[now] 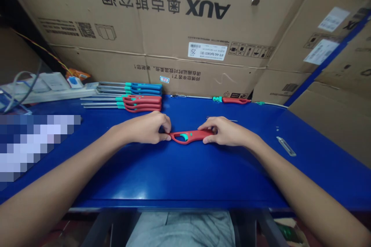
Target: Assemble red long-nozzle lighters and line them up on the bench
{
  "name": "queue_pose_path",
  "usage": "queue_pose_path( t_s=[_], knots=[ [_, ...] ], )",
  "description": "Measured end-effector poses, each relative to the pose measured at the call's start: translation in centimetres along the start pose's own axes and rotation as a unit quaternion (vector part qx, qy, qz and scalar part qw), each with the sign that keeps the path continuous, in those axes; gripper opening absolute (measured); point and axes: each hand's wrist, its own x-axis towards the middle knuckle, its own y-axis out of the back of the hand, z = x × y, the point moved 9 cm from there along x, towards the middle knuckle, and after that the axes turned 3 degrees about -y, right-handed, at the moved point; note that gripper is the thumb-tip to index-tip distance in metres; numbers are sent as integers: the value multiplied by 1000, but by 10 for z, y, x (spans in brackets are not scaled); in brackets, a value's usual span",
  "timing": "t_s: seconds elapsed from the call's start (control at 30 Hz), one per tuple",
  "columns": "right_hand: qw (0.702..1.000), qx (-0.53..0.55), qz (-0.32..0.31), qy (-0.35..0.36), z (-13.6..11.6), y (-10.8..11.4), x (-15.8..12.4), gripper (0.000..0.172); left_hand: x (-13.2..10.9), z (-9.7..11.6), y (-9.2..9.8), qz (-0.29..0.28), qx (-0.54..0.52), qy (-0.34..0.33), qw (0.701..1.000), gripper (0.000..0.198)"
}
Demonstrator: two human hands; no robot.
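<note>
1. Left forearm (84,166) – bare, slanting forward and inward from the left of the lap (181,229).
2. Left wrist (118,135) – nearly straight, ahead of the lap and slightly left of it.
3. Left hand (152,127): ahead of the lap, toward its left side, fingers curled, left thumb (164,137) below the bent left index finger (166,122) in a pinching grip.
4. Right forearm (292,179): bare too, slanting forward and inward from the right of the lap.
5. Right wrist (251,139): ahead of the lap and right of it.
6. Right hand (226,131): ahead of the lap's right side, facing the left hand, right index finger (206,123) and right thumb (210,139) spread in a grip.
</note>
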Motion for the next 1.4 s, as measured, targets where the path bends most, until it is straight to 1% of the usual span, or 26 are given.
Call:
queue_pose_path(
  t_s=[0.17, 0.37, 0.5, 0.7, 0.87, 1.03, 1.13, 1.27, 1.33, 1.4],
  knots=[
    [1000, 8, 15, -2, 6, 2, -2, 39, -1, -1, -1, -5, 6, 4, 1000, 14],
    [1000, 20, 18, -2, 6, 2, -1, 36, -1, -1, -1, -6, 8, 8, 1000, 14],
    [1000, -3, 15, -8, 5, 2, 0, 39, 0, -1, -1, -8, 2, 20, 1000, 14],
    [999, -5, 3, -37, 7, 1, 1, 40, 3, -5, -2, -15, -15, 57, 998, 12],
    [999, 4, -16, -43, 4, -2, 4, 39, 5, -8, -3, -24, -12, 77, 997, 9],
    [999, -15, -13, -49, 1, 1, 6, 35, 5, -14, -5, -30, -26, 103, 994, 9],
    [999, -3, -17, -45, 1, 0, 4, 32, 3, -16, -6, -23, -39, 106, 993, 14],
    [999, 13, -33, -14, -1, -7, 1, 38, 3, -9, -8, -17, -59, 75, 995, 19],
    [1000, 5, -16, 4, -2, -7, 1, 39, 4, -2, -8, -11, -62, 60, 996, 24],
    [1000, -10, 20, 22, -3, -4, 1, 32, 5, 2, -9, -9, -31, 59, 998, 29]
  ],
)
